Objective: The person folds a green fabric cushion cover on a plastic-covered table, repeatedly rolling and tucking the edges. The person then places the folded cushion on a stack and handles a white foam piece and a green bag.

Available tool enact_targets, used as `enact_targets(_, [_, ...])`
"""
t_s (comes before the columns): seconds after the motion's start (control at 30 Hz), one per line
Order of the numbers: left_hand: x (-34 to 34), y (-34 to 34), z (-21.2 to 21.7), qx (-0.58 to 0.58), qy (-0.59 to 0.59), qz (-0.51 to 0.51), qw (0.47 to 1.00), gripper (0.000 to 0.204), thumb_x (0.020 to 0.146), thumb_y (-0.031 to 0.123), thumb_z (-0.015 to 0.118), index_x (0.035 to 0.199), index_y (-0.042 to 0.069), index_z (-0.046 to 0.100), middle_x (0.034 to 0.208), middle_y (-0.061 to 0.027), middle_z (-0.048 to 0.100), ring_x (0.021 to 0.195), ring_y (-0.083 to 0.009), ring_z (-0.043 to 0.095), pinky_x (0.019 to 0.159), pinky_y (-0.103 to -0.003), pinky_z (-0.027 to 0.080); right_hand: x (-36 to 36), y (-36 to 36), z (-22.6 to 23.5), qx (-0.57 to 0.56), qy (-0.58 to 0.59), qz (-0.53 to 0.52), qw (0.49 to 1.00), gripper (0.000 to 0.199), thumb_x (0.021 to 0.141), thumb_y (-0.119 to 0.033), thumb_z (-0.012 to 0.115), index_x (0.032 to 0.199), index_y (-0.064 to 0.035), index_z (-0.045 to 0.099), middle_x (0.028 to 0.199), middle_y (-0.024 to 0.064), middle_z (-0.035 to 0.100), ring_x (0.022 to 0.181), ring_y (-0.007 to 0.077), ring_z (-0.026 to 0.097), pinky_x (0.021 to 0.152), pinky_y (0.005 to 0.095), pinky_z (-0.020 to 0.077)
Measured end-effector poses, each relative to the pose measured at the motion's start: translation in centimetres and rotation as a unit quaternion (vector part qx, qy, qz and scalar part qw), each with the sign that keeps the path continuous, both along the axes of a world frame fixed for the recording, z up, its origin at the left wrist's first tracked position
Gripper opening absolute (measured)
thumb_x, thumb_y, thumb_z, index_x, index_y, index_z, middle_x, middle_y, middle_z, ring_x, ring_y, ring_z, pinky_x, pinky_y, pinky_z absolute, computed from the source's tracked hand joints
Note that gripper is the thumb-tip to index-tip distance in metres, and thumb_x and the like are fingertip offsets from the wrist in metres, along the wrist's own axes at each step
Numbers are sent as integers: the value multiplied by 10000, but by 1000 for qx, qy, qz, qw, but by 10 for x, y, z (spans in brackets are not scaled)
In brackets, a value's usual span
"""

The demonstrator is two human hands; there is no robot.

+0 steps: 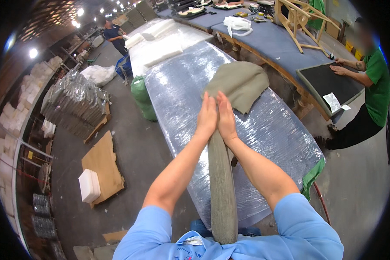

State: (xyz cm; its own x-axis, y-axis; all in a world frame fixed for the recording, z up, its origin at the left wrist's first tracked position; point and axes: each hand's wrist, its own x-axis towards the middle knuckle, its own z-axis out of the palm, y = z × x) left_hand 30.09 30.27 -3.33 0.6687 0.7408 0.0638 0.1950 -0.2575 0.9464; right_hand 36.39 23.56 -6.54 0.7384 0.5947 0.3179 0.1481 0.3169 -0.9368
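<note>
A long, padded olive-grey piece, seemingly a covered cushion (222, 190) seen along its narrow side, runs from against my chest out over the table. Beyond my fingertips its fabric cover (243, 82) spreads loose and wrinkled. My left hand (207, 116) lies along the left side of the far part, fingers straight and together. Opposite it, my right hand (226, 117) lies along the right side with fingers stretched out too. The palms face each other with the olive-grey fabric between them. What sits inside the cover is hidden.
Under the cushion is a plastic-wrapped table (169, 93), with white foam sheets (162, 54) at its far end. Left are a green sack (143, 97), wrapped stacks (76, 102) and cardboard (106, 164). A person in green (375, 82) works at the blue bench (264, 39) on the right.
</note>
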Motion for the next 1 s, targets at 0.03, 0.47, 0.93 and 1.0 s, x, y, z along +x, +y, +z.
enact_targets(0.03, [2,-2,-1,-29,-32,-1,999,713,1104,556,332,1655,104,293,1655,-213,374,1524,-366,364,1217,-417,311,8,-3,-4,-16,-10,3,1000,800,1107,-627,245,1562,6,424,1579,227,446,1507,338,371,1244,405,267])
enact_targets(0.47, [-21,-18,-8,-47,-82,-69,993,808,1105,637,249,1666,57,227,1709,-192,257,1590,-303,228,1278,-371,197,-20,-28,36,-26,48,48,997,880,1069,-710,243,1613,-24,340,1598,236,401,1464,338,423,1218,420,319])
enact_targets(0.93, [-24,-24,6,-47,-63,-23,997,730,1109,533,330,1663,67,235,1695,-206,293,1555,-350,314,1248,-417,271,-20,-29,24,26,0,13,1000,798,1094,-639,310,1602,-25,363,1589,232,413,1484,344,395,1222,419,305])
enact_targets(1.0, [-31,-28,6,-159,-132,-25,978,718,1117,528,318,1662,66,237,1717,-189,246,1576,-328,267,1259,-422,248,-12,-33,28,-17,5,30,999,821,1088,-657,296,1616,-29,337,1624,227,374,1517,344,352,1234,418,284])
